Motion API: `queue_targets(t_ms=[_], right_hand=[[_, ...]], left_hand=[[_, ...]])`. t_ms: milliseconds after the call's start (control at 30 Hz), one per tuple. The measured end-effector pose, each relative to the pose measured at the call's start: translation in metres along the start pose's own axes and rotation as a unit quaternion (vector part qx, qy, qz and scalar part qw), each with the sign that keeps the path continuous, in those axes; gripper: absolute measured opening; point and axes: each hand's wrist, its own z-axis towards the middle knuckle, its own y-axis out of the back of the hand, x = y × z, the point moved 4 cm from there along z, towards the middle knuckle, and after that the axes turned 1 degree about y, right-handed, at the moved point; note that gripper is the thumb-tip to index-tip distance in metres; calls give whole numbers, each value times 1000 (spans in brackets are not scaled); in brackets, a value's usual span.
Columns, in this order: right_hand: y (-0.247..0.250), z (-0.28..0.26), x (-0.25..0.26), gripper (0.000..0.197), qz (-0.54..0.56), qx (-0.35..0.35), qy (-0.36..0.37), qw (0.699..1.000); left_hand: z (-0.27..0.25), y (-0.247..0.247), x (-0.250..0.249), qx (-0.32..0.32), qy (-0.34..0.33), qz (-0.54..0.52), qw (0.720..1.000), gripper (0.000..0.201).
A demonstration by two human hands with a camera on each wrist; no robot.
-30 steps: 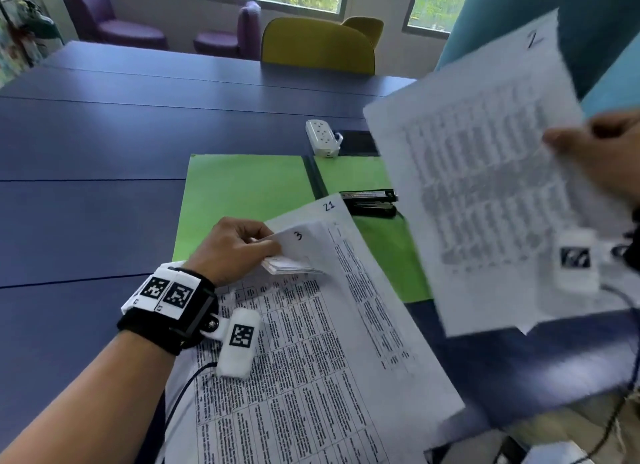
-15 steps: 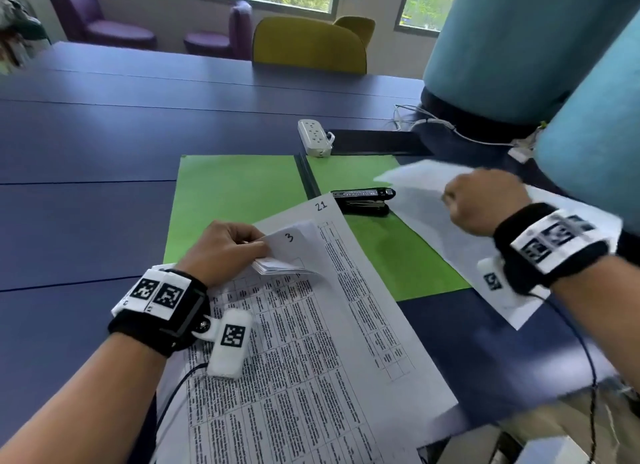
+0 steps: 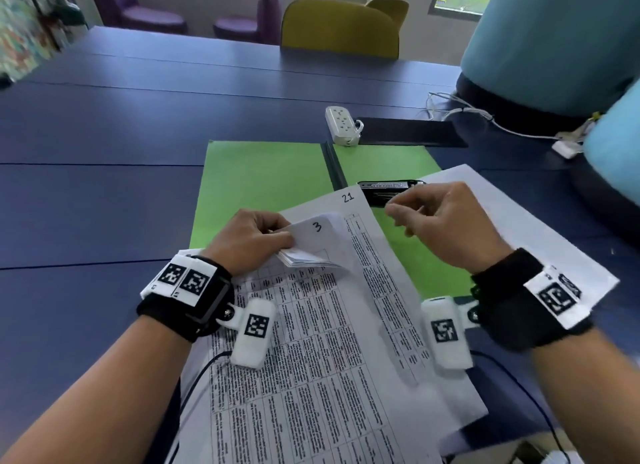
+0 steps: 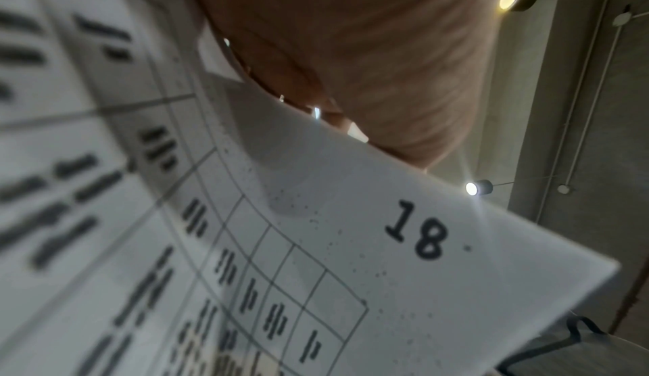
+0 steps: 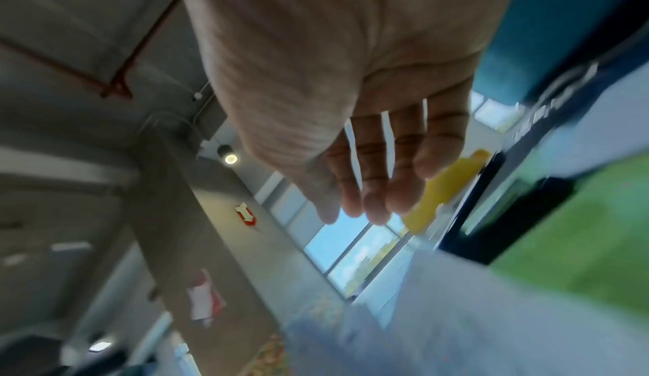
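Note:
A stack of printed sheets (image 3: 311, 359) lies on the blue table in front of me. My left hand (image 3: 252, 241) pinches the lifted top corners of several sheets, the uppermost marked "3" (image 3: 317, 227). The left wrist view shows a curled sheet marked "18" (image 4: 418, 232) under the palm. A sheet marked "21" (image 3: 348, 197) lies flat beneath. My right hand (image 3: 429, 217) hovers empty over the green mat, fingers loosely bent, just right of the lifted corners. In the right wrist view its fingers (image 5: 372, 187) hang relaxed. A single sheet (image 3: 540, 241) lies at the right.
Two green mats (image 3: 259, 179) lie side by side under the papers. A black stapler (image 3: 384, 189) sits behind my right hand. A white power strip (image 3: 341, 125) and a black slab (image 3: 408, 132) lie farther back. A person in a teal shirt (image 3: 554, 40) stands at the right.
My right hand laid the sheet it held on the table at the right, let go, and moved left toward the lifted corners. The left hand has kept its pinch.

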Motion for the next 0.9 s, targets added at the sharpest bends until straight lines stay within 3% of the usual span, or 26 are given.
queue_targets(t_ms=[233, 367, 567, 667, 800, 900], right_hand=[[-51, -21, 15, 10, 41, 96, 34, 994], [-60, -21, 7, 28, 41, 111, 13, 993], [-58, -19, 7, 36, 50, 79, 4, 996], [-58, -19, 5, 30, 26, 90, 11, 996], [-56, -19, 5, 26, 12, 93, 15, 995], [-59, -20, 5, 19, 3, 109, 22, 994]], left_hand=[[1, 0, 3, 7, 5, 2, 1000, 9], [3, 0, 4, 5, 6, 5, 1000, 8], [0, -1, 2, 0, -3, -8, 1000, 9], [0, 0, 3, 3, -3, -5, 1000, 5], [2, 1, 4, 5, -2, 6, 1000, 14], [0, -1, 2, 5, -2, 3, 1000, 7]])
